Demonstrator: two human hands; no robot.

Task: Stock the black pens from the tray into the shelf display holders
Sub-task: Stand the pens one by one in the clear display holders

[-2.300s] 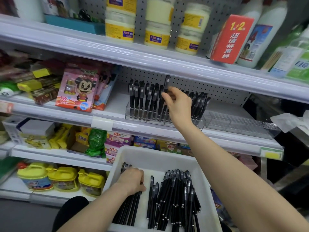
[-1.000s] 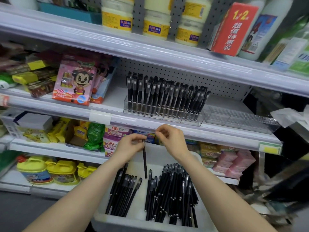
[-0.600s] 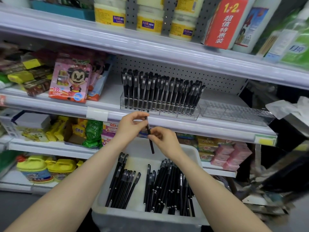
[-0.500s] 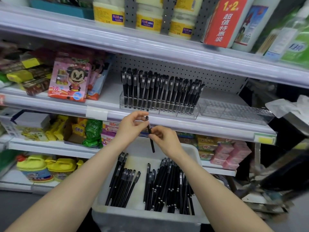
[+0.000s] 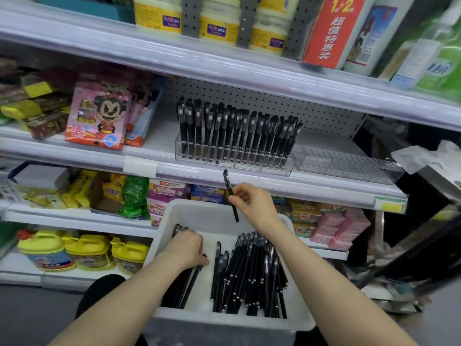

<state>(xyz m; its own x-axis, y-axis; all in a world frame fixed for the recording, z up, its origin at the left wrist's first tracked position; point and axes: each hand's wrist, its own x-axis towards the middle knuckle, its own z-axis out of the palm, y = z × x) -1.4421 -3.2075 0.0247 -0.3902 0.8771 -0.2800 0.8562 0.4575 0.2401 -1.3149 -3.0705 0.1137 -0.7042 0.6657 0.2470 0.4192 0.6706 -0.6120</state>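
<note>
Shop aisle, seen through my head camera. My right hand (image 5: pixel 254 206) is raised just past the far rim of the tray, at twelve o'clock. It pinches one black pen (image 5: pixel 230 196) between the thumb and curled fingers. The pen stands nearly upright, cap end up and tip pointing down over the white tray (image 5: pixel 199 211). Its cap reaches the front edge of the middle shelf (image 5: pixel 324 191); I cannot tell whether the two touch.

My left hand (image 5: pixel 185 248) lies knuckles-up inside the tray at nine o'clock, fingers bent down onto the small bunch of pens (image 5: pixel 184 285) along the left side. The fingertips are hidden, so I cannot tell whether they have closed round any pen.

A bigger heap of loose pens (image 5: pixel 252 270) lies lengthwise in the tray, from its middle toward three o'clock.

Up on the shelf, at twelve o'clock from the raised pen, a clear holder (image 5: pixel 232 158) is packed with standing pens (image 5: pixel 237 131) in rows. Just beside it, at its three o'clock, sits a second clear holder (image 5: pixel 346 163), its grid of slots showing through the plastic.
</note>
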